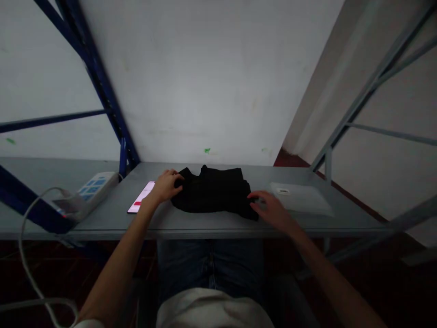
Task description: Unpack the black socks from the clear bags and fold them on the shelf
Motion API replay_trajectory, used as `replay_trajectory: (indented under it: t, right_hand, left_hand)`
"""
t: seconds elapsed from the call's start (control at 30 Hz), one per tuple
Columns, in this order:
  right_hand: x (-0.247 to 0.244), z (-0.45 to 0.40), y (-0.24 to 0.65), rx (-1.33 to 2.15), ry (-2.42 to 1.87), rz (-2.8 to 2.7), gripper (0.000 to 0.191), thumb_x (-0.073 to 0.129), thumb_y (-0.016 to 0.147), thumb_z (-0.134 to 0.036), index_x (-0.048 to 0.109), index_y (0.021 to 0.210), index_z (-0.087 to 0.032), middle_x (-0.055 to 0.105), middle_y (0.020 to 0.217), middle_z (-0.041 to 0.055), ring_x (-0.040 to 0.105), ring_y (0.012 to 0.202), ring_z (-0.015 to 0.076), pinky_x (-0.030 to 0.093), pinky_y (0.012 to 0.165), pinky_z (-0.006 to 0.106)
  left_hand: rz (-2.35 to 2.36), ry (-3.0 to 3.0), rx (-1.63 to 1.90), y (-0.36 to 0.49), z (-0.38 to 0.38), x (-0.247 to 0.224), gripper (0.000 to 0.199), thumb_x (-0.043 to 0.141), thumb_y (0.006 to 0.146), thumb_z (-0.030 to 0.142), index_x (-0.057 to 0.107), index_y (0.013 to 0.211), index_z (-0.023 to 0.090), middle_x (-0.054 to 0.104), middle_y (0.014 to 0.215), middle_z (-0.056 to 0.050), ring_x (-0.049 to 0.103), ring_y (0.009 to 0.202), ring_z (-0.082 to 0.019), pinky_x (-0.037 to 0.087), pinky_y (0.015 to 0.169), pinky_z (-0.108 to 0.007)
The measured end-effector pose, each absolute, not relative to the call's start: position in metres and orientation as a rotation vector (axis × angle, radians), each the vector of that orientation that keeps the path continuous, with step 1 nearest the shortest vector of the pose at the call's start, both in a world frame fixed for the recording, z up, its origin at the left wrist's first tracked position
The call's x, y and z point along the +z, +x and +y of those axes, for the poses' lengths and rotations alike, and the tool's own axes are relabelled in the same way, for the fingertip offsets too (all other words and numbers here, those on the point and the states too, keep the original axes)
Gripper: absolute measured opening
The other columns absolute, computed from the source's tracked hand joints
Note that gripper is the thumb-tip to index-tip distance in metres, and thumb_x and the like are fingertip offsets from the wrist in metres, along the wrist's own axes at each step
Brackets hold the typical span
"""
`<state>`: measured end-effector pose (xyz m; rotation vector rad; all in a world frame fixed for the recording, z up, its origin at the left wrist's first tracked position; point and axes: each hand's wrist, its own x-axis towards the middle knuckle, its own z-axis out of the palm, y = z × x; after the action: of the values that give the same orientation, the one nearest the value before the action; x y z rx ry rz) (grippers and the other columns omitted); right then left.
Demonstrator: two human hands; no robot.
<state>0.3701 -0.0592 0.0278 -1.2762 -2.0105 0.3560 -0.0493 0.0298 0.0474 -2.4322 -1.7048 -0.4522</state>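
A black cloth item (215, 191), seemingly a garment, lies bunched and partly folded on the grey shelf top (205, 224). At its left end, my left hand (168, 184) has its thumb and fingers closed on the dark fabric. My right hand (271, 209) is at the opposite end, with thumb and fingertips around the cloth's right edge. The fabric between the hands lies on the surface.
A phone with a lit screen (141, 197) lies beside my left forearm. Farther left are a white power strip (95, 189) and a pale cable (23, 255). A clear plastic bag (307, 200) lies at right. Blue posts (102, 91) and a wall (211, 82) stand behind.
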Motion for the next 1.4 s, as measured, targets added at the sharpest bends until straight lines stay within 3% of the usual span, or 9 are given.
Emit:
replay_trajectory:
  t: [0.23,0.43,0.63,0.77,0.87,0.93,1.1,1.27,1.4]
  right_hand:
    - [0.011,-0.020,0.375,0.253,-1.389,-1.986,0.029,0.067,0.083,-0.020,0.070,0.112,-0.024,0.068,0.112,0.0073,0.068,0.102,0.0228,0.055,0.093,0.040]
    - [0.007,0.002,0.373,0.298,-1.411,-2.023,0.038,0.069,0.083,-0.018,0.068,0.120,-0.023,0.067,0.119,0.0079,0.069,0.097,0.0198,0.055,0.093,0.037]
    - [0.005,0.020,0.374,0.257,-1.420,-1.988,0.031,0.065,0.087,-0.019,0.072,0.117,-0.023,0.068,0.111,0.0058,0.068,0.085,0.0162,0.056,0.086,0.033]
    - [0.005,0.024,0.373,0.218,-1.391,-1.940,0.025,0.064,0.090,-0.025,0.074,0.112,-0.022,0.069,0.109,0.0068,0.068,0.081,0.0160,0.056,0.087,0.034]
    - [0.006,0.030,0.370,0.235,-1.371,-1.855,0.023,0.063,0.089,-0.027,0.075,0.108,-0.021,0.070,0.110,0.0080,0.070,0.079,0.0163,0.058,0.087,0.036]
    - [0.008,0.037,0.365,0.316,-1.350,-1.751,0.021,0.064,0.089,-0.030,0.076,0.103,-0.020,0.072,0.110,0.0087,0.071,0.078,0.0177,0.060,0.084,0.037]
    - [0.018,0.071,0.343,0.602,-1.315,-1.456,0.027,0.064,0.092,-0.046,0.070,0.100,-0.020,0.075,0.097,0.0085,0.076,0.082,0.0226,0.065,0.066,0.033]
    - [0.031,0.111,0.319,0.568,-1.423,-1.415,0.020,0.056,0.096,-0.034,0.068,0.103,-0.019,0.073,0.109,0.0099,0.075,0.088,0.0212,0.065,0.073,0.035]
    - [0.028,0.115,0.304,0.444,-1.582,-1.400,0.018,0.056,0.091,-0.020,0.071,0.101,-0.018,0.071,0.111,0.0128,0.069,0.109,0.0271,0.056,0.098,0.046]
  left_hand:
    - [-1.674,-2.439,-0.542,-0.044,0.053,0.056,0.022,0.059,0.088,0.033,0.077,0.096,0.023,0.069,0.115,-0.011,0.061,0.113,-0.031,0.049,0.100,-0.043]
    - [-1.939,-2.341,-0.669,-0.037,0.073,0.055,0.025,0.050,0.097,0.033,0.067,0.109,0.019,0.074,0.099,-0.009,0.068,0.091,-0.024,0.053,0.087,-0.036]
    - [-1.668,-2.259,-0.588,-0.002,0.057,0.061,0.033,0.047,0.092,0.016,0.067,0.119,0.021,0.065,0.121,-0.016,0.058,0.121,-0.033,0.047,0.104,-0.047]
    - [-1.307,-2.705,-0.373,0.024,0.045,0.064,0.045,0.062,0.083,0.019,0.066,0.127,0.028,0.060,0.130,-0.010,0.061,0.118,-0.029,0.050,0.100,-0.039]
    - [-1.295,-2.810,-0.293,0.032,0.048,0.060,0.037,0.065,0.082,0.021,0.073,0.117,0.028,0.063,0.126,-0.008,0.064,0.114,-0.028,0.053,0.094,-0.036]
    - [-1.352,-2.797,-0.392,0.031,0.054,0.057,0.029,0.060,0.087,0.026,0.075,0.111,0.027,0.065,0.122,-0.008,0.067,0.108,-0.026,0.053,0.093,-0.036]
    - [-1.748,-2.631,-0.933,0.028,0.083,0.056,0.032,0.053,0.091,0.030,0.075,0.113,0.022,0.075,0.107,-0.007,0.071,0.094,-0.023,0.054,0.092,-0.034]
    - [-2.136,-2.468,-1.037,0.037,0.112,0.053,0.031,0.050,0.091,0.021,0.073,0.111,0.017,0.077,0.079,-0.003,0.073,0.072,-0.018,0.054,0.076,-0.027]
    - [-2.234,-2.318,-1.062,0.049,0.114,0.042,0.028,0.050,0.094,0.022,0.069,0.115,0.018,0.079,0.087,-0.006,0.075,0.079,-0.021,0.054,0.078,-0.030]
